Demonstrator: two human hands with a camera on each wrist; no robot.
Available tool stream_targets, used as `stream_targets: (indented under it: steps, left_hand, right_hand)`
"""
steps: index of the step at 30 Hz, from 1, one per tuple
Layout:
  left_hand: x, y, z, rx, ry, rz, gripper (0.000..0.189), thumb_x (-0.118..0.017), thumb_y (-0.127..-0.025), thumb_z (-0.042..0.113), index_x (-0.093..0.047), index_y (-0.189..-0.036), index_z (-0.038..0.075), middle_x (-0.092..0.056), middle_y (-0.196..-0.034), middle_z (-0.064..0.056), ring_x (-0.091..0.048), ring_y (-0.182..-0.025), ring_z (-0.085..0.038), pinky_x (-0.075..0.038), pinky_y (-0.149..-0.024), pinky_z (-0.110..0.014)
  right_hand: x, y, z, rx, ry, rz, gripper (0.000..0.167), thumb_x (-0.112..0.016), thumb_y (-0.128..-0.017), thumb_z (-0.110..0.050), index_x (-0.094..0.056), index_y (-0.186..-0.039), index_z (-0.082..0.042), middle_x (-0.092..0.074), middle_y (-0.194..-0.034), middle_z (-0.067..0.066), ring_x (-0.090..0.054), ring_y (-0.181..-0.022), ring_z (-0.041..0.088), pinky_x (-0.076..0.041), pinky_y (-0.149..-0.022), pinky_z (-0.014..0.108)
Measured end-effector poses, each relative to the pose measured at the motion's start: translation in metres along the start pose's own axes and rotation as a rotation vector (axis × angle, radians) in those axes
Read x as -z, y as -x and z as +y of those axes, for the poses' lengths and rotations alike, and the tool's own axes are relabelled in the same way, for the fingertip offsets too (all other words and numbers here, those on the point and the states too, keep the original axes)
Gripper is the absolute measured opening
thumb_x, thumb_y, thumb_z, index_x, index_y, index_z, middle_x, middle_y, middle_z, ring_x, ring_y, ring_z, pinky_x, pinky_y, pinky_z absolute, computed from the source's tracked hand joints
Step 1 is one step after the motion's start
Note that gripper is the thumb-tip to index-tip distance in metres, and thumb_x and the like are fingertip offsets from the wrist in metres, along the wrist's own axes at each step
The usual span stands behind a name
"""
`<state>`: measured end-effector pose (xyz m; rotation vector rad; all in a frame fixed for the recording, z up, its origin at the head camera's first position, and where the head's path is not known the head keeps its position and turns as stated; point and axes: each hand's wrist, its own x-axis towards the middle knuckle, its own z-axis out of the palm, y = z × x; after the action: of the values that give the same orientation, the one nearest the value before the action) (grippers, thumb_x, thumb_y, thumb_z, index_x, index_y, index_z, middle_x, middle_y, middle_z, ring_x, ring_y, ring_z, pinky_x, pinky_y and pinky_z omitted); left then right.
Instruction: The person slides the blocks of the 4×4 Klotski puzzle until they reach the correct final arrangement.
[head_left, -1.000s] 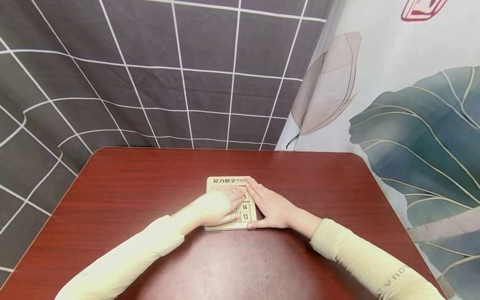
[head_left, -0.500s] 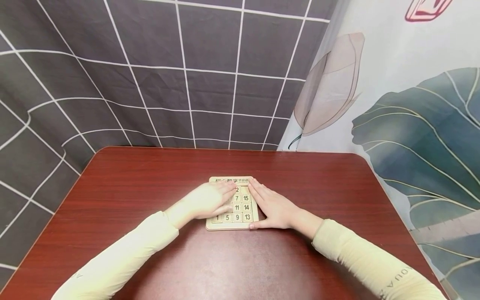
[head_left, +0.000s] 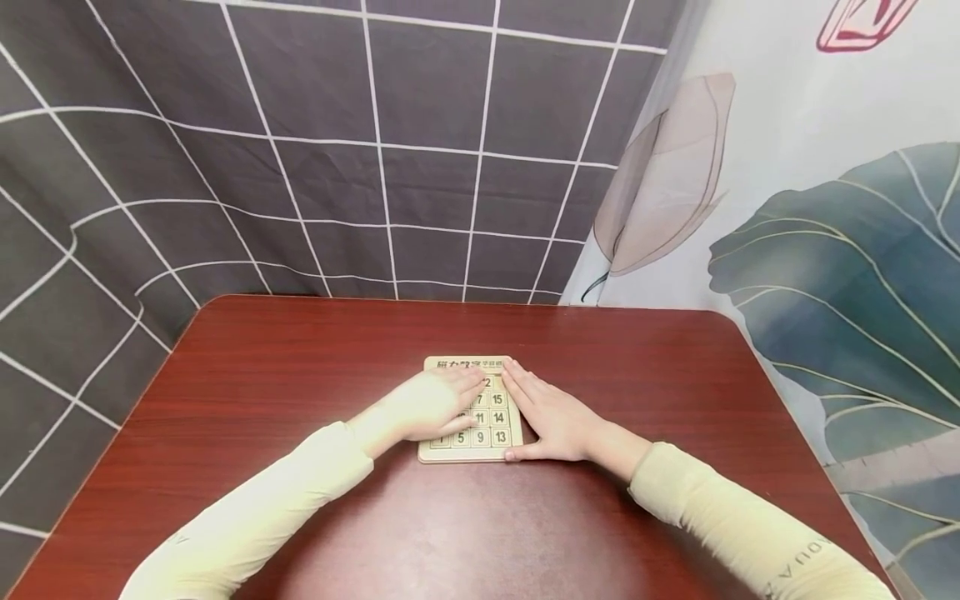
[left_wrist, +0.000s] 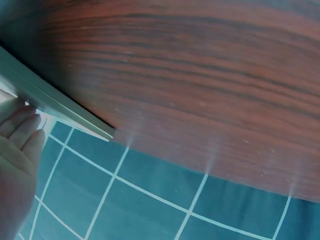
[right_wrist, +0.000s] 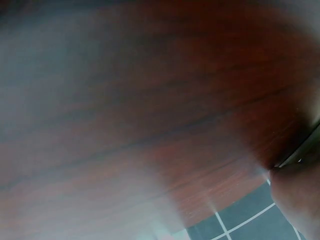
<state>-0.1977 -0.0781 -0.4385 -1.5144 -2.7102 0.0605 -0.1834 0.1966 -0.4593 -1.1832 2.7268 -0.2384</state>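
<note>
A pale wooden number slide puzzle (head_left: 500, 437) lies flat on the table, dark lettering along its top edge. My left hand (head_left: 427, 404) lies over its left and upper part, fingers extended with the tips near the tile 12. It hides several tiles; 7, 15, 11, 14, 5, 9 and 13 show. Along the puzzle's right side, my right hand (head_left: 558, 421) touches the frame, straight fingers at the upper right corner and thumb at the lower right. In the left wrist view, the fingers (left_wrist: 25, 132) appear beside the puzzle's edge (left_wrist: 55, 102). The right wrist view shows part of the right hand (right_wrist: 300, 195), blurred.
The reddish-brown table (head_left: 315, 350) has a rounded far edge. Behind it hangs a dark curtain (head_left: 420, 192) with white grid lines. A pale curtain (head_left: 795, 133) with a leaf print hangs at the right.
My left hand drew back leftward over the puzzle, uncovering more tiles, then shifted slightly right again. The right hand stays at the puzzle's right side. The head view shifted a little.
</note>
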Motion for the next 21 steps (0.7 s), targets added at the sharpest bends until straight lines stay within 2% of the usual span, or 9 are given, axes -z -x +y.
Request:
stream_targets:
  steps: [6,12,16,21]
  left_hand:
    - [-0.005,-0.007,0.004,0.002,0.008,-0.012,0.063,-0.052,-0.109,0.046,-0.054,-0.154,0.001,-0.053,-0.161,-0.014,-0.051,-0.151,-0.026,-0.041,-0.128,-0.039]
    - [-0.01,-0.012,0.001,-0.009,0.017,-0.017,0.065,-0.051,-0.109,0.048,-0.051,-0.156,0.003,-0.051,-0.163,-0.013,-0.049,-0.153,-0.025,-0.039,-0.129,-0.038]
    - [-0.007,-0.004,-0.009,-0.016,0.033,0.002,0.064,-0.051,-0.109,0.046,-0.052,-0.156,0.003,-0.052,-0.163,-0.013,-0.05,-0.152,-0.026,-0.039,-0.129,-0.04]
    - [-0.003,0.017,-0.021,-0.027,0.004,0.064,0.058,-0.058,-0.107,0.041,-0.059,-0.148,0.0,-0.06,-0.155,-0.017,-0.056,-0.147,-0.03,-0.045,-0.125,-0.045]
  right_hand:
    - [0.002,0.0,-0.001,0.009,-0.013,0.017,0.117,-0.068,-0.092,-0.07,-0.019,-0.166,0.007,-0.009,-0.178,0.022,-0.02,-0.165,0.039,-0.037,-0.128,0.057]
    - [0.001,0.001,0.0,0.017,0.001,0.02,0.117,-0.068,-0.092,-0.069,-0.019,-0.166,0.007,-0.01,-0.178,0.023,-0.019,-0.165,0.039,-0.036,-0.13,0.055]
    - [-0.001,0.001,0.003,0.007,-0.004,0.021,0.118,-0.069,-0.091,-0.069,-0.017,-0.167,0.005,-0.007,-0.179,0.02,-0.016,-0.166,0.036,-0.033,-0.131,0.053]
    - [-0.003,-0.001,0.003,0.016,0.0,0.026,0.119,-0.067,-0.092,-0.071,-0.017,-0.167,0.006,-0.008,-0.179,0.021,-0.016,-0.166,0.037,-0.031,-0.132,0.053]
